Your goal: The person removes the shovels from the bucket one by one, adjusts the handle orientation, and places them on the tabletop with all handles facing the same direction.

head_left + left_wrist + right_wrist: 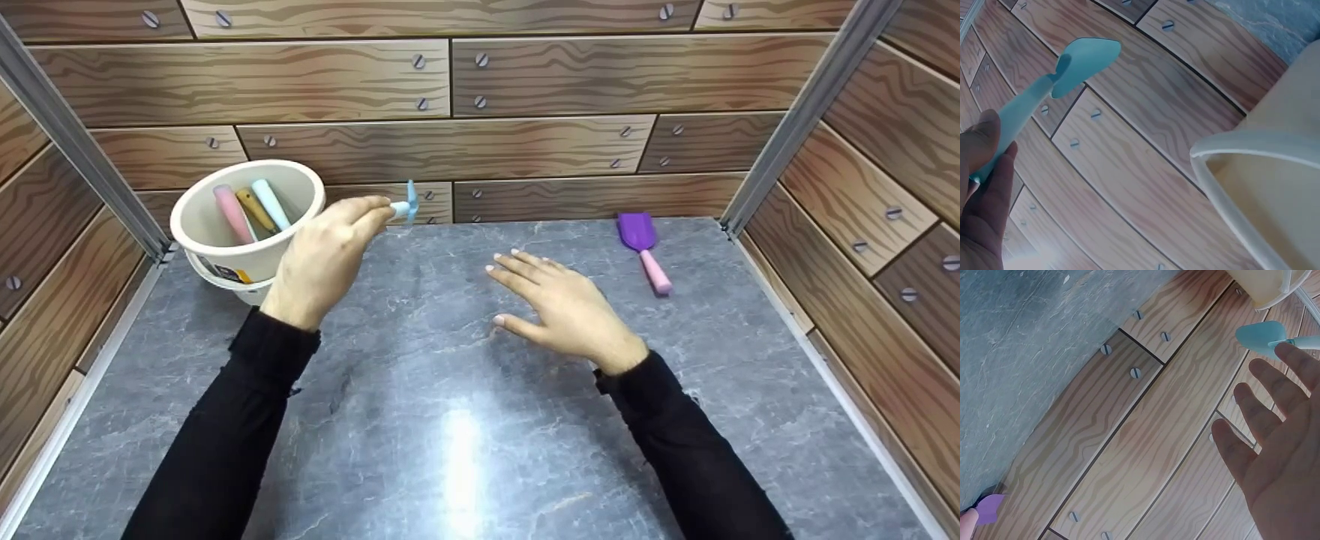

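Altogether three bucket (225,255) tools (251,210), one purple shovel (643,247).

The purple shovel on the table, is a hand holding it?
No, the purple shovel lies alone on the table, apart from the open right hand.

Left hand (319,259) raised beside the bucket (247,217), fingers curled, its grip pinching a blue tool (406,204) by the handle; right hand (566,311) further from the bucket, flat, fingers spread and straight, hovering; both forearms in black sleeves.
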Motion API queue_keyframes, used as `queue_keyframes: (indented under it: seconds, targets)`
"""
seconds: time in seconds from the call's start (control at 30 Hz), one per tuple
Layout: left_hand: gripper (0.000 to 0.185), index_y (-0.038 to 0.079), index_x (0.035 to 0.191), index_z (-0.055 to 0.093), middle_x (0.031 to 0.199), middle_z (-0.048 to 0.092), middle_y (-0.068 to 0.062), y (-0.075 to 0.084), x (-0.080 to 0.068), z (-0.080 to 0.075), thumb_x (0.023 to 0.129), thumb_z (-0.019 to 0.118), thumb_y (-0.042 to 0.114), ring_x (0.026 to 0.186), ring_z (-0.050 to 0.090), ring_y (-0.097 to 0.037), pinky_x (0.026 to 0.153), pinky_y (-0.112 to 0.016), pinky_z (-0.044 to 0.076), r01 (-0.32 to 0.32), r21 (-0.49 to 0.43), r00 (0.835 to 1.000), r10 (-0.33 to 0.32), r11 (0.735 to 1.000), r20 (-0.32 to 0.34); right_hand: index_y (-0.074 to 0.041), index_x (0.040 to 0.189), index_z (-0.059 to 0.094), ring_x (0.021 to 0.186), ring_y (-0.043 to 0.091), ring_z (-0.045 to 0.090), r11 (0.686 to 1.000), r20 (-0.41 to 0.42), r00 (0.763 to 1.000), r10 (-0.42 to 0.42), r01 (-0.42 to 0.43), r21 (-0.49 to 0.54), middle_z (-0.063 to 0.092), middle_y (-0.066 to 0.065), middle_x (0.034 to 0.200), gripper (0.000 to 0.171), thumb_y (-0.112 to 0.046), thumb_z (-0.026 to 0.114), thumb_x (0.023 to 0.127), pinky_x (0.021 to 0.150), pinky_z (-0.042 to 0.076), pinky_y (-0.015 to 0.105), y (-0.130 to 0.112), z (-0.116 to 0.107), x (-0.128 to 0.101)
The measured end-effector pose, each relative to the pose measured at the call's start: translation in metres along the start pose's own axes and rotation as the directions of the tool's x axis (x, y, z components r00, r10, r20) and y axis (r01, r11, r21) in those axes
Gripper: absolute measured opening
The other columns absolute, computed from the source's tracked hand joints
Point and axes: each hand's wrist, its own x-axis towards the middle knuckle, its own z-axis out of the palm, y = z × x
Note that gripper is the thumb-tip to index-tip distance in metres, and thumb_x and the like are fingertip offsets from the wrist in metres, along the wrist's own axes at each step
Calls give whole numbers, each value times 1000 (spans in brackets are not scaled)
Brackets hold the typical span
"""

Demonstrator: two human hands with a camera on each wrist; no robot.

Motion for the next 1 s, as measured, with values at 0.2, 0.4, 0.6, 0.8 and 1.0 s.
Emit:
queue_keyframes:
  seconds: [0.2, 0.4, 0.6, 0.8, 1.0]
  targets:
    - [24, -2, 131, 83, 134, 86, -17, 4, -6, 7, 108, 75, 3, 123, 84, -36, 110, -47, 71, -49, 2, 999, 49, 999, -22, -18, 179, 50, 173, 40, 50, 1000, 12, 1000, 14, -14, 4, 53, 12, 184, 77, -60, 66, 116, 144, 42, 62, 3, -1, 0]
    - [24, -2, 130, 84, 134, 86, -17, 9, -11, 14, 108, 76, 3, 124, 84, -34, 113, -44, 71, -88, -19, 995, 87, 996, -40, -18, 178, 51, 172, 39, 51, 1000, -6, 1000, 23, -23, 10, 54, 10, 184, 77, -58, 69, 115, 144, 43, 61, 4, -1, 0]
    - [25, -2, 131, 85, 134, 86, -17, 18, -14, 21, 107, 77, 0, 125, 85, -33, 113, -42, 71, -122, -23, 991, 121, 992, -51, -17, 178, 52, 171, 38, 53, 1000, -29, 999, 15, -14, 26, 56, 11, 182, 76, -55, 71, 115, 143, 44, 61, 6, -1, -1]
    - [27, 0, 131, 86, 134, 87, -15, 27, -19, 28, 105, 78, -1, 125, 85, -31, 113, -39, 70, -137, -21, 989, 136, 990, -53, -16, 178, 51, 170, 39, 55, 999, -42, 999, 11, -10, 38, 57, 13, 181, 76, -56, 69, 115, 143, 44, 61, 7, -3, -1]
    - [28, 3, 131, 86, 133, 88, -12, 37, -23, 34, 104, 80, -2, 124, 86, -29, 111, -38, 71, -141, -28, 989, 139, 990, -55, -17, 179, 50, 170, 40, 55, 997, -41, 999, 23, -20, 69, 57, 14, 181, 76, -53, 71, 115, 141, 46, 64, 7, -4, -1]
